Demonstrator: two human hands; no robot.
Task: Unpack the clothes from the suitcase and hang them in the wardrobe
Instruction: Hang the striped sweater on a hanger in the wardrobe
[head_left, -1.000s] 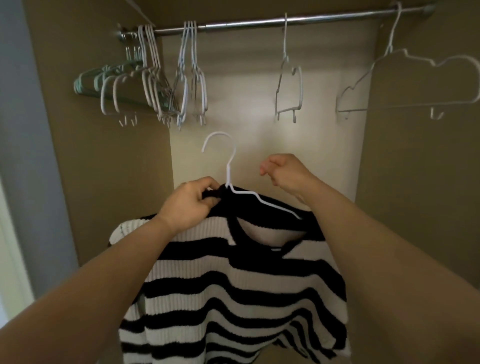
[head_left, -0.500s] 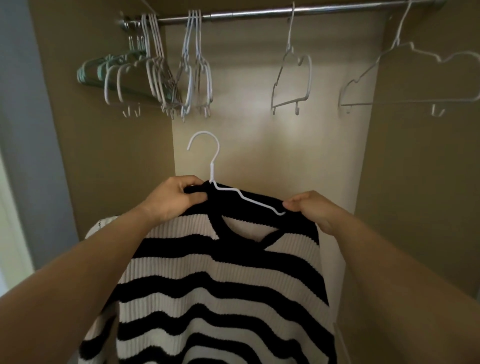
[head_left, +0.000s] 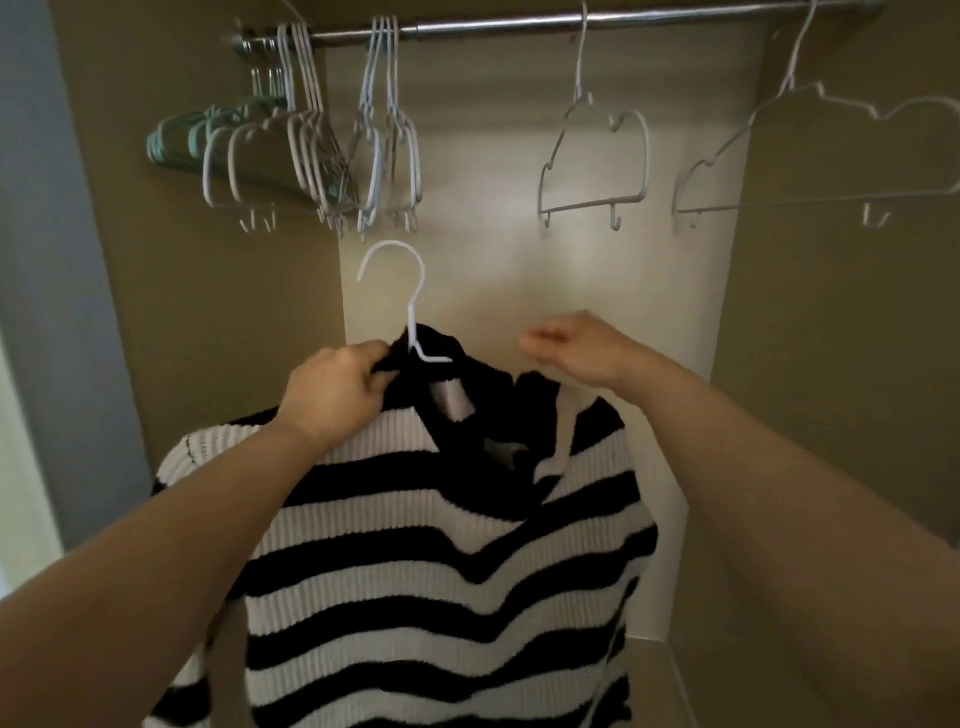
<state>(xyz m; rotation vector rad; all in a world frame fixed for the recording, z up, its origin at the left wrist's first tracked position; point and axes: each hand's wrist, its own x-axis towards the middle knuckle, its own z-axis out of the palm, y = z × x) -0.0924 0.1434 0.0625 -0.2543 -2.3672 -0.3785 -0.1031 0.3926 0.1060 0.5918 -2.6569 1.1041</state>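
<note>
Your black-and-white striped sweater (head_left: 441, 545) on hanger (head_left: 411, 296), collar in left hand (head_left: 332, 395); right hand (head_left: 571, 348) now off it, curled, empty.

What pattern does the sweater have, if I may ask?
The sweater has black and white horizontal stripes, clearest in the head view.

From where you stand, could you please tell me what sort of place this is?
Most likely the inside of a wardrobe: a metal rail runs across the top, empty hangers hang from it, and the left hand holds a striped sweater on a white hanger just below.
</note>
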